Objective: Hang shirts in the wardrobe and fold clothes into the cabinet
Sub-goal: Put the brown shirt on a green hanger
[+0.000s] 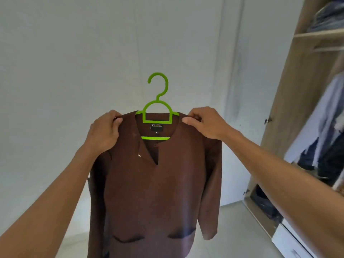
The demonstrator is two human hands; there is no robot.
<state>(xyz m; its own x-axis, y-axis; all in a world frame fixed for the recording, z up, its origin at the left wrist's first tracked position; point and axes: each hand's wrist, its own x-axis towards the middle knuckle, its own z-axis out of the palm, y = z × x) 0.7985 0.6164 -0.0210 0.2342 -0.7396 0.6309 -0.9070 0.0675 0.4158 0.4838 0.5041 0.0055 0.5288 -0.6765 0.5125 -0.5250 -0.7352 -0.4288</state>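
We hold the brown shirt [152, 183] up on its green hanger [157, 110], both arms outstretched. Our left hand [104, 133] and right hand [206, 122] each pinch a shoulder.

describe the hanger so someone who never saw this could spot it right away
Look at the pale wall straight ahead, where the left hand and right hand hold up a brown shirt by its shoulders. The hanger sticks out of its neckline, the only bright green thing here.
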